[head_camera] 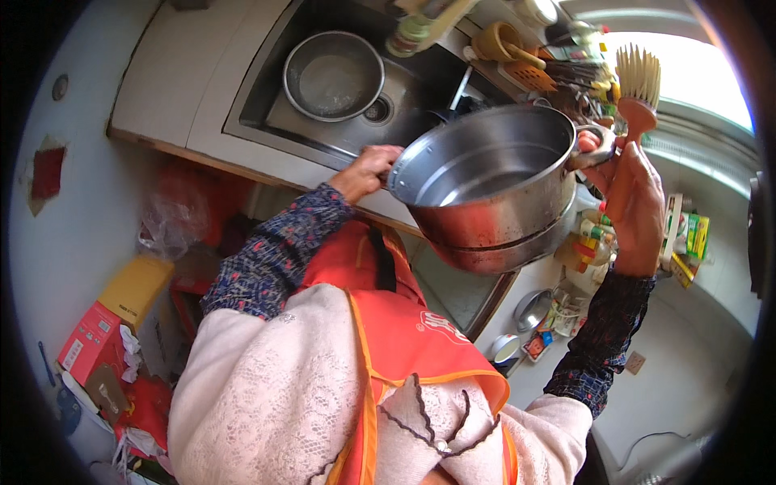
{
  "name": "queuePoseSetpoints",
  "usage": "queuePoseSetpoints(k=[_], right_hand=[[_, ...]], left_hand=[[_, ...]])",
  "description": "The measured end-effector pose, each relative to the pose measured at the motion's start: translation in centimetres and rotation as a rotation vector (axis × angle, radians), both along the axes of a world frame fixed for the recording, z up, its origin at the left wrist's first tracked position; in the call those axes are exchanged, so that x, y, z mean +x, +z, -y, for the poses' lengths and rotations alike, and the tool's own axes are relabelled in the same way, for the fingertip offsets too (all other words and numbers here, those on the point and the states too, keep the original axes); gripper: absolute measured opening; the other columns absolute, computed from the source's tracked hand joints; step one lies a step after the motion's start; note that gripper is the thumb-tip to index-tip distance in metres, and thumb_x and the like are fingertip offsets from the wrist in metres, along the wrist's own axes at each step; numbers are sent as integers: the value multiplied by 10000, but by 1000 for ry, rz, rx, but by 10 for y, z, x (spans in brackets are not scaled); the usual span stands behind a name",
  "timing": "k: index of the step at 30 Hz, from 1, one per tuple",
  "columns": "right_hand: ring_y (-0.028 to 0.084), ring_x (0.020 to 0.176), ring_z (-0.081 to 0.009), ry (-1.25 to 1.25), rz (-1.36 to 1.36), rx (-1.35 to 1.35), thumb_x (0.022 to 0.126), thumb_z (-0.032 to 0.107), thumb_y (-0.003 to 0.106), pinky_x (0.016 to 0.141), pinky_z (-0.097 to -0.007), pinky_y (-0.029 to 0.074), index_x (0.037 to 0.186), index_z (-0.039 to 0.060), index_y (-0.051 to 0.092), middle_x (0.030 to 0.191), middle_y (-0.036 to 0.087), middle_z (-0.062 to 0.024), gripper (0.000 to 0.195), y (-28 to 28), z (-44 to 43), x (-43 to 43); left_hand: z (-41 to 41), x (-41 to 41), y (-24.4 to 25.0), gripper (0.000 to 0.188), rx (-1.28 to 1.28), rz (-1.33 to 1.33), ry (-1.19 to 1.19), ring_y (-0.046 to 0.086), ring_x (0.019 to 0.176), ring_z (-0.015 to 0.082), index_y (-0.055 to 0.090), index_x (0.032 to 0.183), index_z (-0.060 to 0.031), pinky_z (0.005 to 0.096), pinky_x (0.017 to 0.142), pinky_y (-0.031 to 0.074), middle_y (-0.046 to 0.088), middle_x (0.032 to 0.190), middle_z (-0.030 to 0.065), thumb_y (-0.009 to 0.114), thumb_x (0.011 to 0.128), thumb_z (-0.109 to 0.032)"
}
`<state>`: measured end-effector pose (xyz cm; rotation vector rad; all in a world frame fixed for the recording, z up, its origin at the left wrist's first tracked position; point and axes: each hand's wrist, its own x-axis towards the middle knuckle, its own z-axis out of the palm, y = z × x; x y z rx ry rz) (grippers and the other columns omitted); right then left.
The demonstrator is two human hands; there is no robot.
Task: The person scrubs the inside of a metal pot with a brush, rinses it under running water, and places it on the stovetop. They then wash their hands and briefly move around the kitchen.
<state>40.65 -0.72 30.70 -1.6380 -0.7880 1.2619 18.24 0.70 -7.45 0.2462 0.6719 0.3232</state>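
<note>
A large stainless steel pot (485, 224) hangs tilted in the air before me, its wide mouth towards the sink and the camera; its inside looks empty. At its left edge my left hand (367, 173) grips it, the handle there being mostly hidden. My right hand (639, 206) has fingers through the pot's right loop handle and also holds an orange-handled scrub brush (636, 100) upright, pale bristles on top. Beyond the pot, a round metal basin (333, 76) with some water stands in the steel sink (285, 130), beside the drain.
Behind the sink stand a glass jar (412, 33), a wooden container (497, 41) and an orange slotted turner (528, 76). Bottles, a metal bowl (533, 309) and a white bowl (505, 347) are on the counter at right. Boxes and bags lie at lower left.
</note>
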Motion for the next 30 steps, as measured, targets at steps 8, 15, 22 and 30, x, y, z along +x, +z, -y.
queuePoseSetpoints(k=[8, 15, 22, 30], right_hand=[[676, 920, -254, -183, -96, 60, 991, 183, 478, 822, -401, 579, 1080, -17, 504, 1076, 638, -218, 220, -90, 119, 80], [676, 881, -199, -173, -201, 144, 979, 223, 512, 777, -366, 585, 1177, -28, 502, 1092, 635, -197, 319, -171, 129, 120], [671, 889, -179, 3, -179, 149, 973, 264, 535, 779, -354, 587, 1232, -10, 501, 1039, 647, -133, 378, -218, 110, 129], [660, 727, -188, -32, 247, -140, 923, 294, 587, 586, -296, 521, 1005, 23, 599, 828, 666, -93, 284, -307, 110, 128]], left_hand=[[-20, -59, 120, 192, 365, -215, 177, 455, 631, 45, 588, 1073, -2, 188, 589, 436, 584, 856, -8, 517, 974, -149], [18, -58, 172, 321, 469, -372, 163, 634, 949, 166, 534, 1137, 8, 335, 887, 542, 614, 1028, 53, 581, 827, 74], [62, -66, 177, 413, 360, -377, 352, 639, 939, 216, 544, 1050, -9, 452, 884, 558, 604, 985, 70, 499, 694, 195], [90, -78, 193, 297, 487, -600, 524, 559, 764, 146, 471, 801, -66, 375, 765, 568, 473, 801, 6, 481, 651, 191]])
